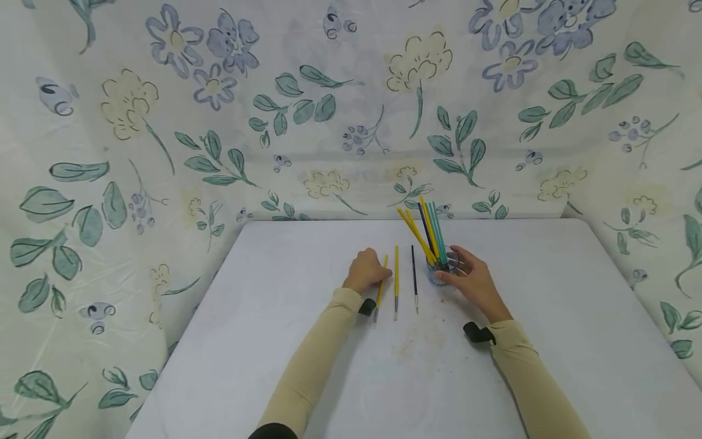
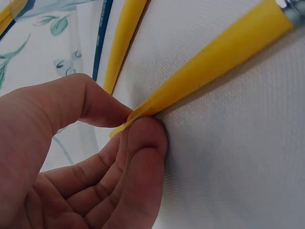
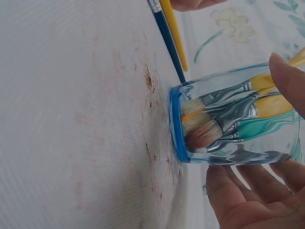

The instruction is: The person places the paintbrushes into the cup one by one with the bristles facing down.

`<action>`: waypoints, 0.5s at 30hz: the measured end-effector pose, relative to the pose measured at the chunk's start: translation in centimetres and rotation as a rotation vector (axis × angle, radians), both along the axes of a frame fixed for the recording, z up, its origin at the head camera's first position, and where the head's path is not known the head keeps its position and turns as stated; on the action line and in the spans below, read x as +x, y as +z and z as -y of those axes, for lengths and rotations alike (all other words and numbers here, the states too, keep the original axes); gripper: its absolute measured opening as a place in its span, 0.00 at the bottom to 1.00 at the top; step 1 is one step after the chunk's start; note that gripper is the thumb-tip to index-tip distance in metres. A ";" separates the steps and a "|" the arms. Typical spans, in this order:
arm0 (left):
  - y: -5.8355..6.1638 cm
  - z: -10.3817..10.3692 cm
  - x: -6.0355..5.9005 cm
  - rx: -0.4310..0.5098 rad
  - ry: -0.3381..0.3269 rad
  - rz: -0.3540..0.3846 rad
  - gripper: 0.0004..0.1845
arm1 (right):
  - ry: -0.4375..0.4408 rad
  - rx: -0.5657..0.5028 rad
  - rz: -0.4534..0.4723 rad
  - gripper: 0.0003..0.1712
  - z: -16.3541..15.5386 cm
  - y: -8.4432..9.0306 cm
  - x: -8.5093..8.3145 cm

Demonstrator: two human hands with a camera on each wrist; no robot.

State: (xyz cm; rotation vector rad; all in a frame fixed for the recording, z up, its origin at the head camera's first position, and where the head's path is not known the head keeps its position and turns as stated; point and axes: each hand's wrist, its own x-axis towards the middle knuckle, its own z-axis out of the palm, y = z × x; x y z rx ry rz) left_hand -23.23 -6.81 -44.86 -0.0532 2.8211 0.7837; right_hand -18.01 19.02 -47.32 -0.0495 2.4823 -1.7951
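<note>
I logged the left hand [image 1: 366, 271] pinching the handle tip of a yellow brush [image 2: 209, 62] between thumb and fingers, the brush lying flat on the white table [image 1: 548, 292], ferrule toward me. Two more brushes, a second yellow one [image 1: 396, 281] and a dark blue one [image 1: 414, 277], lay parallel just beside it, apart from each other. The right hand [image 1: 476, 281] curled round the glass cup [image 3: 228, 119], steadying it, I judged; remaining brushes stood bristles-down inside. Bare table lay on both sides, edges well off.
</note>
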 end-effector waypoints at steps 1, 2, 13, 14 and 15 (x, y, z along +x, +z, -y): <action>0.1 -0.1 0.1 -0.013 -0.002 -0.003 0.15 | -0.001 0.000 0.000 0.54 0.0 0.0 0.0; 0.2 -0.2 0.2 -0.021 -0.001 -0.004 0.15 | 0.002 0.004 -0.001 0.54 0.0 0.0 0.0; 0.6 -0.3 0.8 -0.103 -0.002 0.000 0.16 | 0.004 0.019 -0.032 0.53 -0.1 0.0 0.1; 0.6 -0.3 0.8 -0.111 -0.006 -0.003 0.16 | 0.003 0.023 -0.033 0.53 0.0 0.0 0.1; 0.6 -0.3 0.8 -0.120 -0.011 -0.005 0.17 | 0.003 0.024 -0.031 0.53 0.0 0.0 0.1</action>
